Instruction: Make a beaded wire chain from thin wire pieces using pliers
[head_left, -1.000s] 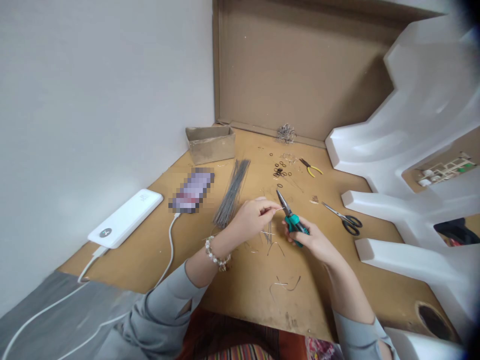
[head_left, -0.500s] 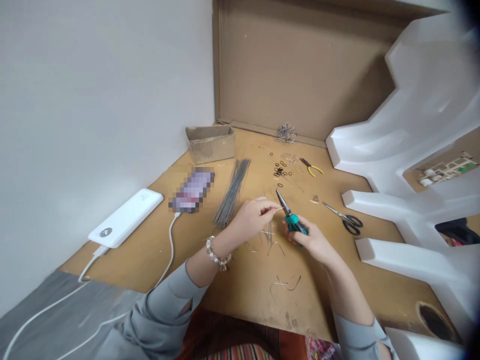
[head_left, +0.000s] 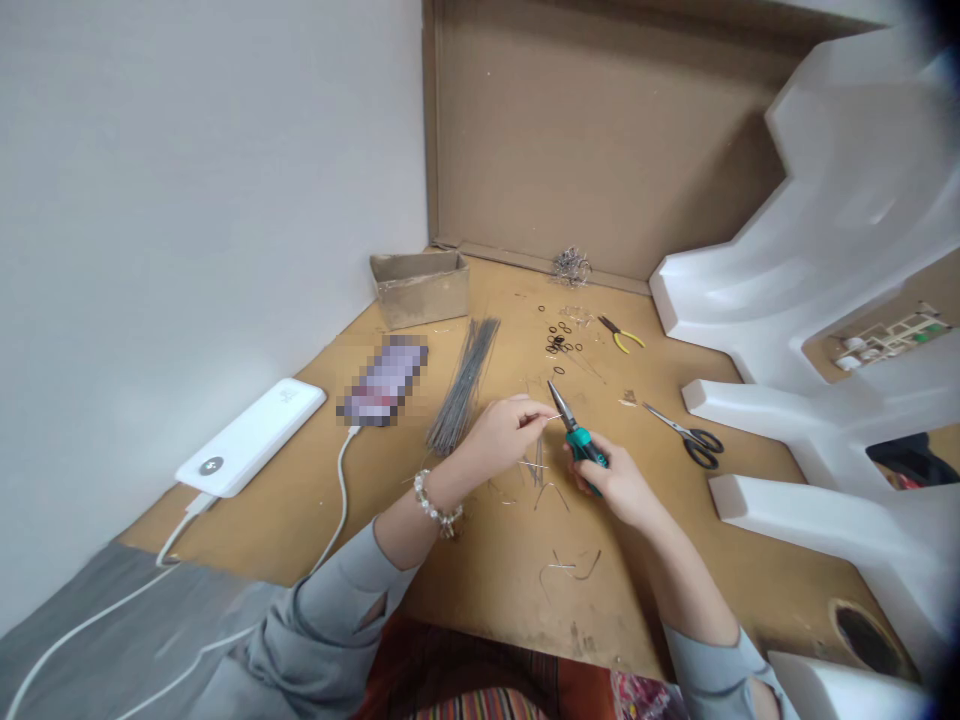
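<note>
In the head view, the left hand (head_left: 510, 430) pinched a thin wire (head_left: 554, 416) between thumb and fingertips, leaving only a short end free, probably so that it would not flex. The right hand (head_left: 619, 485) was wrapped around the handles of the green pliers (head_left: 581, 440), their nose pointing away from the person, apparently so that the jaws crossed the wire close to the pinch. Whether the jaws were clamped on it could not be told; the wire's tip ran up to them.

Just left of the pinch lay the bundle (head_left: 463, 390), its strands roughly parallel, which seemed to suit drawing single pieces. Beyond the pliers' nose sat the black rings (head_left: 557, 343), loosely grouped, perhaps to leave the spot under the hands freer. The scissors (head_left: 690, 440) and yellow pliers (head_left: 621, 334) rested to the right of the grip, likely out of its way yet reachable. Bent pieces (head_left: 574, 568) lay nearer the person than either hand.
</note>
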